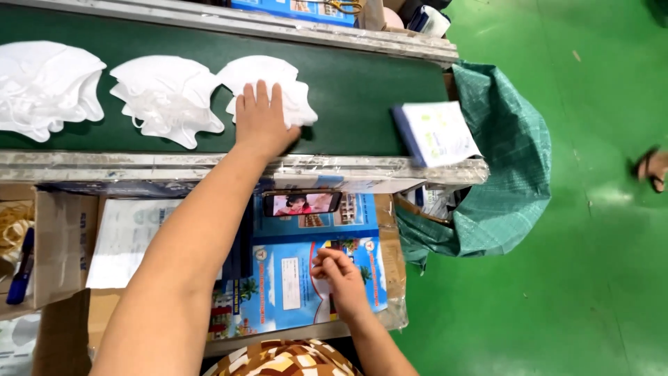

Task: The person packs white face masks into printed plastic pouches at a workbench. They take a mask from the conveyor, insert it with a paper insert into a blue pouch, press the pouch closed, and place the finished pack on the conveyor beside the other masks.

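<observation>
The left hand (pixel 261 118) lay flat, fingers spread, pressing a stack of white face masks (pixel 275 87) on the green conveyor belt (pixel 362 90), holding nothing closed. Two more mask stacks (pixel 167 97) lay just beside it, a blue-edged box (pixel 435 132) farther along the belt. The right hand (pixel 341 275) pinched a blue printed carton flat (pixel 292 285) on the counter (pixel 292 331), its long axis across the view.

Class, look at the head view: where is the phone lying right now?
The phone lies near the picture's centre, just below the conveyor's metal edge, on blue printed packaging, between the person's two forearms.
</observation>
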